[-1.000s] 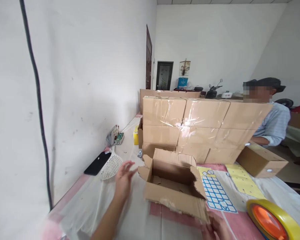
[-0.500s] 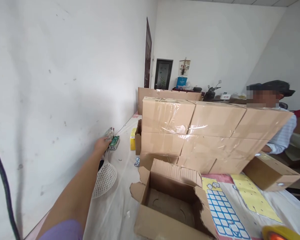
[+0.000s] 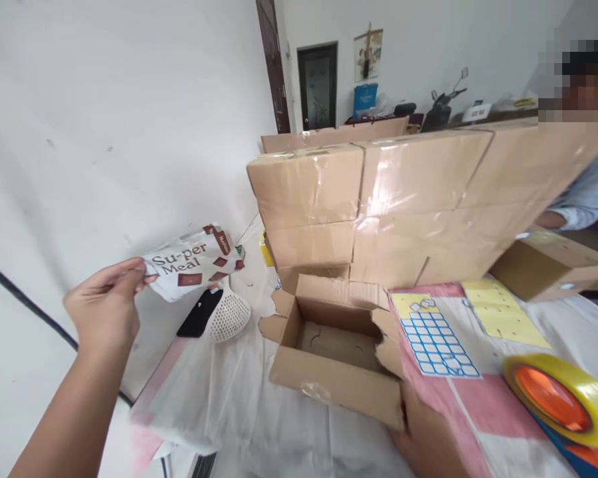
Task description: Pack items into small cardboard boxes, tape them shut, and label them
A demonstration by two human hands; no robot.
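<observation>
My left hand (image 3: 112,292) is closed on the edge of a white and brown pouch (image 3: 194,261) printed "Su-per Meal", pinching it between thumb and fingers above the table's left edge. Below the pouch lie a white perforated strainer (image 3: 230,318) and a black phone-like slab (image 3: 200,313). An open cardboard box (image 3: 323,382) with torn flaps stands in front of me, and nothing shows inside it. At its near right corner my right hand (image 3: 428,428) grips the box, with some fingers hidden by its side.
Taped cardboard boxes (image 3: 309,189) form a wall behind the open box. To the right lie a blue-grid sheet (image 3: 441,342), a yellow sheet (image 3: 503,312) and rolls of yellow tape (image 3: 591,405). A co-worker's arm (image 3: 578,206) reaches to another open box (image 3: 553,265).
My left hand has lifted the pouch from beside the wall and brought it nearer. My right hand has come into view at the open box. The view has tilted downward.
</observation>
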